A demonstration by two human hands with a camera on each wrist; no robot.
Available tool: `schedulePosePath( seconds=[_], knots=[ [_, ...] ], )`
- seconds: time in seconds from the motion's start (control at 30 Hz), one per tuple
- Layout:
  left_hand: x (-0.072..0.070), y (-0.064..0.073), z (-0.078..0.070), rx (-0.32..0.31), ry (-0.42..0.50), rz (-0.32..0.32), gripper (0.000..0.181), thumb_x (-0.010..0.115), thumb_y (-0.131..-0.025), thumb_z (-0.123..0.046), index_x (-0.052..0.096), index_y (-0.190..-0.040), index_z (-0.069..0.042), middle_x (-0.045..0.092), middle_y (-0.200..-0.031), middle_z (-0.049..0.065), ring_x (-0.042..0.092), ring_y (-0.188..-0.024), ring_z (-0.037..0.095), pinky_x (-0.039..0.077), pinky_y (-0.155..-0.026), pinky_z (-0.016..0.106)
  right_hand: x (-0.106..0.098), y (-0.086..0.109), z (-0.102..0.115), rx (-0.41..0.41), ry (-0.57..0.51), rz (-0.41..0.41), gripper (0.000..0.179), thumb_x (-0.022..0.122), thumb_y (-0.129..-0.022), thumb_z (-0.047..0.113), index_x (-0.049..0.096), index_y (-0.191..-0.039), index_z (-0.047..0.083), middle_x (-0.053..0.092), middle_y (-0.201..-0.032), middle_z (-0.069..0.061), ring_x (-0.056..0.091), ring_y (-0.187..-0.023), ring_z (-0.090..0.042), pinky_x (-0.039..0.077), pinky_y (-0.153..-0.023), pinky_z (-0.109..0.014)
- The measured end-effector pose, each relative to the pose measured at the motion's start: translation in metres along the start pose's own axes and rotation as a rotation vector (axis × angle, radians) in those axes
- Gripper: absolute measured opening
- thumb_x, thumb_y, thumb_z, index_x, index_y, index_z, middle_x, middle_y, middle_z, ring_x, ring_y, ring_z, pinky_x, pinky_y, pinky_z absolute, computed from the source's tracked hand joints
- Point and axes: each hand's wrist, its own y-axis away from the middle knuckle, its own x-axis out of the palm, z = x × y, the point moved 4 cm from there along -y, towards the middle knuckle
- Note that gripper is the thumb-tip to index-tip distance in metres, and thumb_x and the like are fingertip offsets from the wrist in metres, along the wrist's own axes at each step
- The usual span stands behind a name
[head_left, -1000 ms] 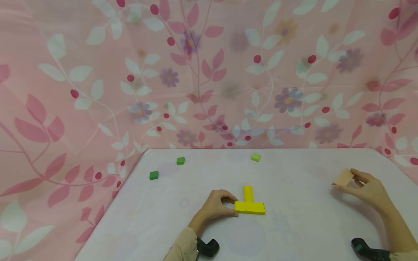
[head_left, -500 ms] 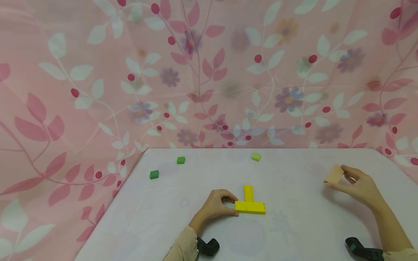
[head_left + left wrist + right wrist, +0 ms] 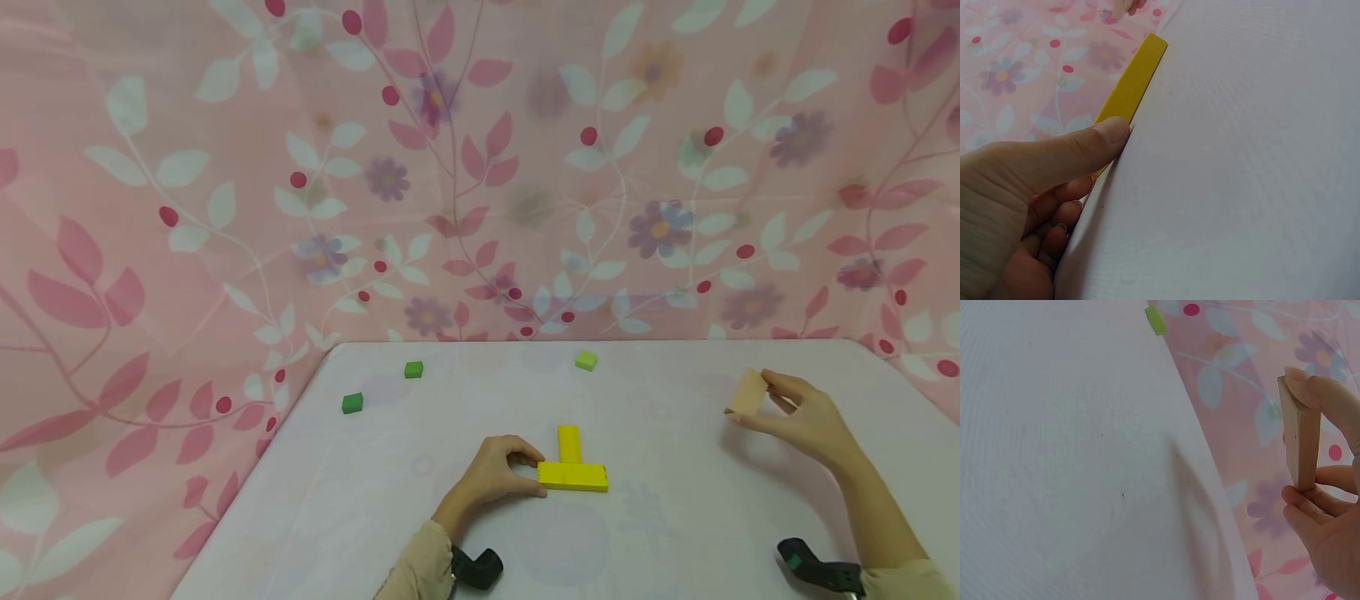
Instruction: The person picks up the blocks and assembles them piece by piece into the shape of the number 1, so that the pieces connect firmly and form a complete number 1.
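Two yellow blocks form a T on the white table. The front yellow block (image 3: pixel 573 477) lies crosswise, and the back yellow block (image 3: pixel 569 444) extends away from its middle. My left hand (image 3: pixel 495 473) pinches the left end of the front block between thumb and fingers. In the left wrist view its thumb presses along the side of that yellow block (image 3: pixel 1138 78). Off to the right, my right hand (image 3: pixel 802 417) grips a flat bare-wood block (image 3: pixel 747 392) above the table. The right wrist view has this wooden block (image 3: pixel 1300 434) between thumb and fingertips, tilted on edge.
Two dark green blocks, one nearer (image 3: pixel 352 403) and one farther (image 3: pixel 414 370), lie at the table's back left. A light green block (image 3: pixel 587 360) sits near the back edge of the table (image 3: pixel 480 375). A pink floral curtain (image 3: pixel 480 167) hangs behind.
My right hand has moved left and slightly away from me, carrying the wooden block. The left hand and the yellow blocks have stayed in place.
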Motion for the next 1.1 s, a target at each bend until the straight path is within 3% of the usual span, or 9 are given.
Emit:
schedulePosePath(
  seconds=[0.07, 0.2, 0.3, 0.37, 0.5, 0.6, 1.1],
  knots=[
    [0.000, 0.000, 0.000, 0.000, 0.000, 0.001, 0.035, 0.087, -0.064, -0.018, 0.073, -0.095, -0.009, 0.068, -0.087, -0.003, 0.057, -0.077, 0.003, 0.049, -0.073, 0.019, 0.001, -0.001, 0.002, -0.007, -0.001, -0.004, 0.081, 0.074, -0.081, 0.025, 0.032, -0.142, -0.007, 0.036, -0.138, -0.035, 0.048, -0.122, -0.036, 0.037, -0.075, -0.001],
    [0.000, 0.001, 0.000, -0.002, -0.001, 0.000, 0.035, 0.087, -0.065, -0.018, 0.073, -0.095, -0.009, 0.068, -0.087, -0.004, 0.057, -0.077, 0.003, 0.049, -0.073, 0.019, 0.002, -0.002, 0.006, -0.020, -0.011, -0.007, 0.081, 0.075, -0.081, 0.025, 0.032, -0.142, -0.008, 0.036, -0.138, -0.035, 0.051, -0.120, -0.017, 0.038, -0.076, -0.002],
    [0.000, 0.001, 0.000, -0.008, -0.001, 0.000, 0.035, 0.087, -0.064, -0.018, 0.073, -0.095, -0.009, 0.068, -0.087, -0.004, 0.057, -0.077, 0.003, 0.049, -0.073, 0.019, 0.004, -0.003, 0.010, -0.031, -0.021, -0.003, 0.081, 0.075, -0.080, 0.024, 0.033, -0.141, -0.009, 0.037, -0.137, -0.036, 0.052, -0.118, -0.015, 0.039, -0.076, -0.003],
    [0.000, 0.001, -0.001, -0.014, 0.000, 0.000, 0.035, 0.087, -0.064, -0.018, 0.073, -0.095, -0.009, 0.068, -0.087, -0.004, 0.057, -0.077, 0.003, 0.049, -0.073, 0.019, 0.005, -0.003, 0.012, -0.042, -0.027, -0.002, 0.081, 0.076, -0.080, 0.023, 0.033, -0.140, -0.010, 0.037, -0.137, -0.036, 0.052, -0.118, -0.022, 0.039, -0.076, -0.002],
    [0.000, 0.001, -0.001, -0.022, 0.005, -0.001, 0.034, 0.087, -0.064, -0.018, 0.073, -0.094, -0.009, 0.068, -0.088, -0.004, 0.057, -0.078, 0.003, 0.049, -0.074, 0.019, 0.008, -0.005, 0.017, -0.081, -0.074, -0.015, 0.081, 0.078, -0.077, 0.018, 0.035, -0.138, -0.012, 0.039, -0.135, -0.035, 0.047, -0.105, 0.009, 0.038, -0.077, -0.001],
    [0.000, 0.001, -0.001, -0.022, 0.004, -0.002, 0.035, 0.087, -0.064, -0.018, 0.073, -0.094, -0.009, 0.068, -0.088, -0.004, 0.057, -0.078, 0.004, 0.049, -0.074, 0.020, 0.011, -0.007, 0.020, -0.101, -0.100, -0.013, 0.081, 0.079, -0.076, 0.016, 0.035, -0.137, -0.014, 0.038, -0.133, -0.035, 0.036, -0.096, 0.023, 0.038, -0.078, -0.001],
    [0.000, 0.001, -0.001, -0.023, 0.001, -0.002, 0.035, 0.087, -0.064, -0.019, 0.073, -0.095, -0.010, 0.067, -0.087, -0.005, 0.057, -0.077, 0.004, 0.049, -0.073, 0.020, 0.027, -0.017, 0.034, -0.162, -0.143, -0.005, 0.081, 0.081, -0.072, 0.010, 0.036, -0.134, -0.017, 0.039, -0.133, -0.035, 0.035, -0.097, 0.021, 0.037, -0.082, -0.002]
  ],
)
